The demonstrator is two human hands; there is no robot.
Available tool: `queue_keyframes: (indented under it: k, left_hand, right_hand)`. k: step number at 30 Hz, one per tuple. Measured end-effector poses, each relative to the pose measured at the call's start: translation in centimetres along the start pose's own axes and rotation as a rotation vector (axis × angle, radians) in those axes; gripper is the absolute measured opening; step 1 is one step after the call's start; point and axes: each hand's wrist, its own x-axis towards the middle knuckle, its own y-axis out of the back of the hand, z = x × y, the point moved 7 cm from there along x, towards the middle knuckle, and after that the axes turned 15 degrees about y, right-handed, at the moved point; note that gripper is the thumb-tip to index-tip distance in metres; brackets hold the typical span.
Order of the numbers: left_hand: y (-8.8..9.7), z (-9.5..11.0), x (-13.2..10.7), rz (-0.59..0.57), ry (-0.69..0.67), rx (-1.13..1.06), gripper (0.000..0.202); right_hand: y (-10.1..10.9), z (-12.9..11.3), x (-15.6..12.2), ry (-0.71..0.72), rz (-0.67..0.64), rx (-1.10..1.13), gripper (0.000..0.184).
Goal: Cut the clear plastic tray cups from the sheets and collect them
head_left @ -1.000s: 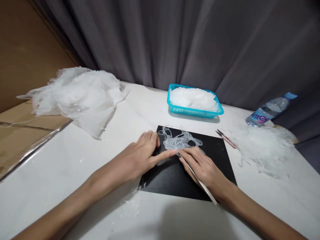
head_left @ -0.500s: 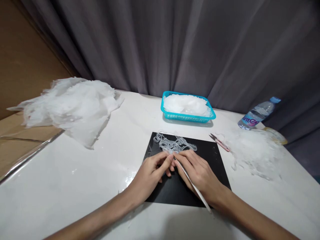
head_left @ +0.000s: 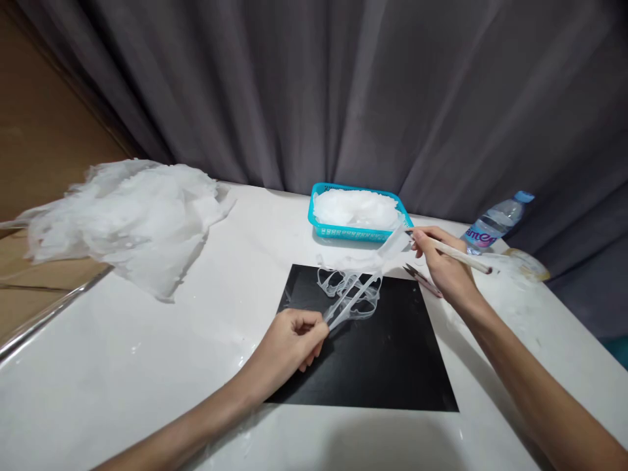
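My left hand [head_left: 301,337] is closed, pinching the lower end of several thin translucent white strips [head_left: 349,304] above a black mat [head_left: 383,366]. The strips are stretched and looped up and to the right. My right hand [head_left: 444,261] is raised beyond the mat's right rear corner, fingers closed round slim white tweezers [head_left: 458,255]. At the tweezers' tip is the far end of the strips, in front of the blue basket. How the tip meets the strip is too small to make out.
A blue basket [head_left: 338,232] of white fluffy material [head_left: 356,208] stands at the back. Red-handled snips [head_left: 422,280] lie under my right hand. Behind are a water bottle [head_left: 495,222] and loose white scraps [head_left: 515,307]. At left is a large white heap [head_left: 127,216].
My right hand has moved away from my left, up and to the right, with the tweezers. The strips have been lifted and pulled out between the hands. My left hand has shifted slightly left.
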Motion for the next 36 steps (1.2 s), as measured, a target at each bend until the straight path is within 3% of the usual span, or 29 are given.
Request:
queue_keyframes:
  k: [2,3,7,8,9,11,13,14,16,18,20,22,24,28,32,36]
  left_hand:
    - [0.2,0.2,-0.1,-0.002,-0.006,0.099,0.035]
    - [0.7,0.6,-0.2,0.054,-0.034,0.157,0.037]
    - [4.2,3.4,-1.9,0.535,-0.32,0.316,0.041]
    - [4.5,4.0,-2.3,0.592,-0.416,0.331,0.044]
    - [4.5,4.6,-2.6,0.583,-0.504,0.34,0.054]
    - [3.7,4.9,-2.3,0.416,-0.598,0.357,0.067]
    - [2.7,4.5,-1.5,0.194,-0.556,0.347,0.043]
    - [2.3,4.1,-1.1,0.107,-0.503,0.308,0.029]
    - [2.1,3.5,-0.6,0.001,-0.386,0.155,0.023]
    - [2.4,3.2,-0.2,-0.028,-0.294,-0.044,0.027]
    - [2.7,3.1,0.0,-0.034,-0.234,-0.198,0.03]
    - [2.8,2.8,0.2,-0.046,-0.188,-0.281,0.034]
    - [2.9,2.6,0.5,-0.067,-0.166,-0.312,0.038]
    - [2.9,2.5,0.9,-0.089,-0.24,-0.28,0.042]
    - [2.5,2.8,0.8,-0.069,-0.274,-0.129,0.025]
    - [2.4,3.4,0.4,-0.039,-0.301,-0.028,0.026]
  right_hand:
    - [-0.5,-1.0,0.0,0.038,-0.102,0.077,0.028]
    - [-1.0,-1.8,-0.1,0.064,-0.18,0.125,0.027]
    - [-3.3,-6.0,-1.6,0.192,-0.49,0.282,0.025]
    - [-3.8,-7.0,-2.0,0.222,-0.554,0.312,0.025]
    - [-4.2,-7.9,-2.5,0.248,-0.604,0.339,0.024]
    - [-5.0,-9.3,-3.4,0.288,-0.686,0.377,0.029]
    - [-5.2,-9.9,-3.9,0.326,-0.692,0.334,0.039]
    - [-5.0,-10.0,-4.0,0.361,-0.646,0.272,0.043]
    - [-3.9,-10.3,-3.8,0.451,-0.474,0.096,0.044]
    - [-2.7,-10.7,-3.9,0.521,-0.286,-0.049,0.041]
    - [-2.5,-10.8,-4.2,0.534,-0.207,-0.089,0.039]
    - [-3.5,-10.5,-4.7,0.506,-0.248,-0.069,0.035]
    - [-5.2,-10.0,-5.3,0.471,-0.372,-0.045,0.033]
    - [-8.0,-9.1,-6.6,0.447,-0.588,0.033,0.04]
    - [-8.2,-9.0,-6.9,0.469,-0.589,0.089,0.025]
    - [-8.0,-9.3,-7.2,0.498,-0.563,0.081,0.02]
